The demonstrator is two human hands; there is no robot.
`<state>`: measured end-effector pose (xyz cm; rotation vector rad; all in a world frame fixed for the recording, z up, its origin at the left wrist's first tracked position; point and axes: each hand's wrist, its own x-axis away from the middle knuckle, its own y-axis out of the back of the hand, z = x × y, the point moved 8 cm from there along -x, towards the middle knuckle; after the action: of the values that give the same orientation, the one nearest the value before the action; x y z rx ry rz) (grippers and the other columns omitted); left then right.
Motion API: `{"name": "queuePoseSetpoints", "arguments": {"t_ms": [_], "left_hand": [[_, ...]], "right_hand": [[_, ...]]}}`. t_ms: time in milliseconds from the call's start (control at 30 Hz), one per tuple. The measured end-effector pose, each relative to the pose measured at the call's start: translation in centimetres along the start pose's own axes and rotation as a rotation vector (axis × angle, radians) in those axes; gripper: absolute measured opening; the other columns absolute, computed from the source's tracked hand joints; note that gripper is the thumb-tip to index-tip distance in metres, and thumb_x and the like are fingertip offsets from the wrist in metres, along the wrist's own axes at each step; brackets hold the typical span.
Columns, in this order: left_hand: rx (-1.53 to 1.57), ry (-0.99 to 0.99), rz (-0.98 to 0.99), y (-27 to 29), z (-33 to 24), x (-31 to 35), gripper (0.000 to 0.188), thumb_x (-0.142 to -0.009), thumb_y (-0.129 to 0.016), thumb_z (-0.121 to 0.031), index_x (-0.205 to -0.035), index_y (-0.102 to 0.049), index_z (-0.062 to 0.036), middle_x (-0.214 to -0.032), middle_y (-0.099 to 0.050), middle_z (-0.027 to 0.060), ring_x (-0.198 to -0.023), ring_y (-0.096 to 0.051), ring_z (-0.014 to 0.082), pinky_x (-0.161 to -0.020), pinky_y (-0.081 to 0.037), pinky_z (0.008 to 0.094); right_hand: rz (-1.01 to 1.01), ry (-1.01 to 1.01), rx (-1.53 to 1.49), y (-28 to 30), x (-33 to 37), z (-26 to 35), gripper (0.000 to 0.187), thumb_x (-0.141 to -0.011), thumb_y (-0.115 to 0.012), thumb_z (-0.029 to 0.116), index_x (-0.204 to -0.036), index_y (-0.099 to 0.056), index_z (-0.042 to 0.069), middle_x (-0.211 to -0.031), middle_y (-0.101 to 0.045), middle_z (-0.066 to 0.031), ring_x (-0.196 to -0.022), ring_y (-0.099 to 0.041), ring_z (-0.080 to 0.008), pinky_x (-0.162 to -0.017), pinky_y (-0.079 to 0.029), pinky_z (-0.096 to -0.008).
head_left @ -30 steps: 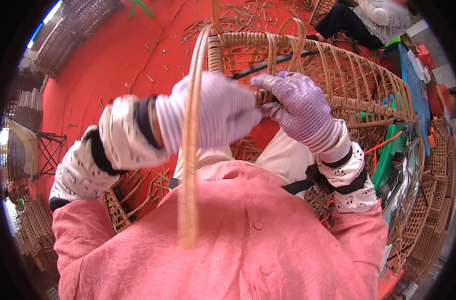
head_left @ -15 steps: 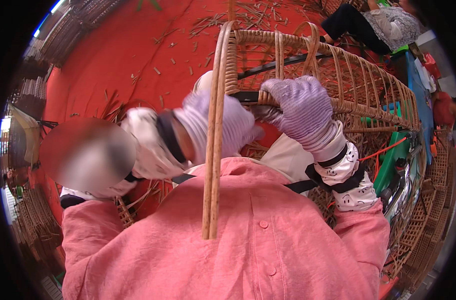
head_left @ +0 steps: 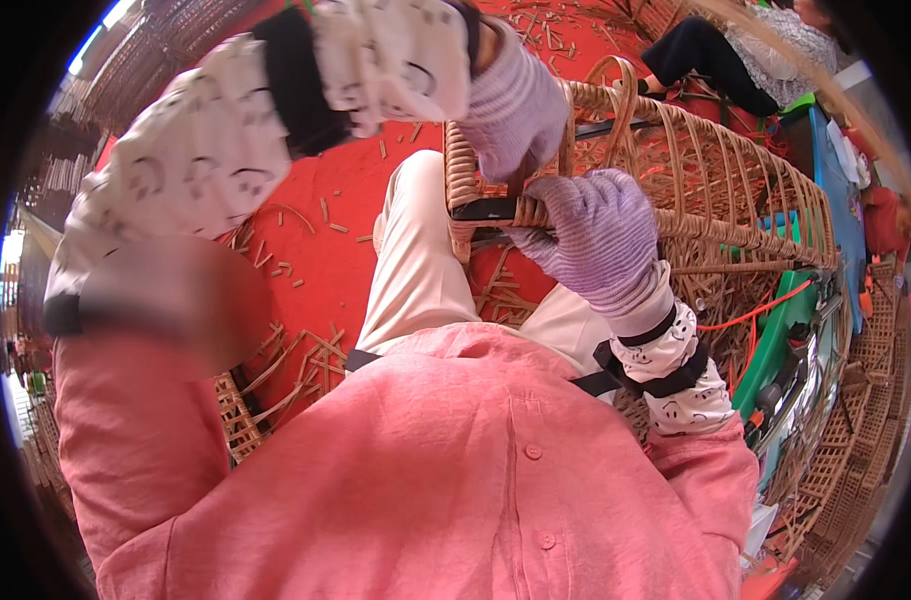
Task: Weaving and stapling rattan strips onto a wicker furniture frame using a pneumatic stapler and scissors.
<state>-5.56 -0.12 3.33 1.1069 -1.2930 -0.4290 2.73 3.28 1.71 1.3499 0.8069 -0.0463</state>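
A wicker basket frame (head_left: 715,130), woven of brown rattan, extends from the middle to the right, its wrapped rim nearest me. My right hand (head_left: 600,235), in a ribbed lavender glove, is closed around the rim beside a black band (head_left: 483,210). Just above it, my left hand (head_left: 520,110), gloved alike, reaches over the rim with its fingers pointing down, closed at a short brown piece of rattan strand (head_left: 516,184). Most of what those fingers hold is hidden. A loose, blurred strand (head_left: 835,85) arcs across the upper right.
Cut rattan pieces (head_left: 315,370) litter the red floor covering (head_left: 305,270). A seated person (head_left: 715,60) is at the upper right. Green equipment (head_left: 780,340) with an orange cord (head_left: 750,320) stands at my right, near stacked wicker pieces (head_left: 835,440).
My left hand has moved up and over the rim. The paired strands that hung across my shirt are gone from there, and a strand now sweeps across the upper right. My right hand stays on the rim.
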Motion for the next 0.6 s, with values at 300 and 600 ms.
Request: {"name": "queuePoseSetpoints", "arguments": {"t_ms": [300, 600], "left_hand": [[0.015, -0.214, -0.746, -3.9, -2.9, 6.9, 0.019, -0.074, -0.062, -0.011, -0.091, -0.064, -0.0040, -0.093, -0.064, 0.0100, -0.086, -0.060, 0.0266, -0.077, -0.049, 0.0371], [0.014, -0.266, -1.127, -6.6, -5.5, 7.9, 0.015, -0.070, -0.068, -0.018, -0.084, -0.066, -0.0138, -0.097, -0.063, 0.0053, -0.100, -0.057, 0.0231, -0.093, -0.041, 0.0417]], "right_hand": [[-0.145, 0.110, -0.017, 1.6, 0.0, 0.9, 0.038, -0.063, -0.071, 0.043, -0.084, -0.056, 0.015, -0.066, -0.054, -0.0016, -0.059, -0.055, -0.0207, -0.062, -0.042, -0.0355], [-0.080, 0.096, -0.018, 1.0, 0.1, 0.1, 0.041, -0.063, -0.071, 0.041, -0.089, -0.058, 0.012, -0.068, -0.059, -0.0042, -0.062, -0.058, -0.0217, -0.064, -0.043, -0.0348]]}}
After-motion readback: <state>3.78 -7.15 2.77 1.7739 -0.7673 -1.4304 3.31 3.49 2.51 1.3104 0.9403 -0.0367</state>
